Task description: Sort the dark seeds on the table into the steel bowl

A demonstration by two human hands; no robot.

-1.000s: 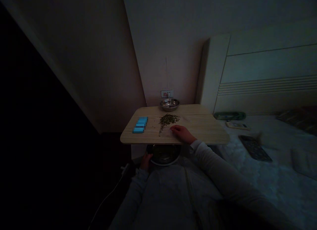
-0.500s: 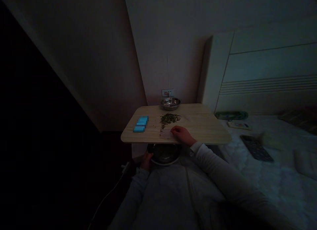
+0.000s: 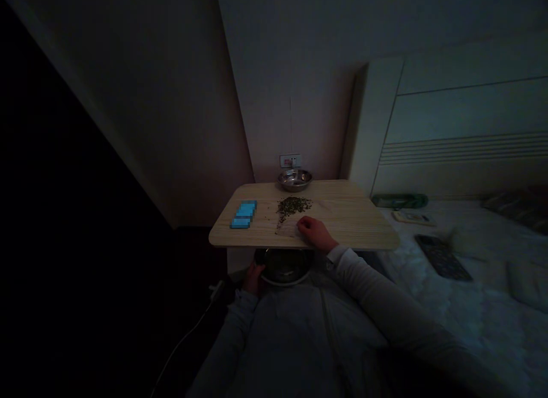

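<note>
The room is dim. My right hand (image 3: 315, 233) rests on the wooden table (image 3: 355, 221), fingers curled down by the near end of a pile of small dark green bits (image 3: 291, 206); what its fingertips hold is too small to see. Below the table's front edge my left hand (image 3: 251, 278) grips the rim of a metal bowl (image 3: 283, 265). A thin trail of bits runs from the pile toward the front edge.
Several blue flat blocks (image 3: 243, 214) lie in a row on the table's left. A second metal bowl (image 3: 294, 180) stands at the back edge under a wall socket (image 3: 289, 160). A bed (image 3: 479, 272) with a remote, a case and a dark pad lies to the right.
My right hand shifted slightly along the table's front by the trail of bits. The left hand and bowl stay below the edge.
</note>
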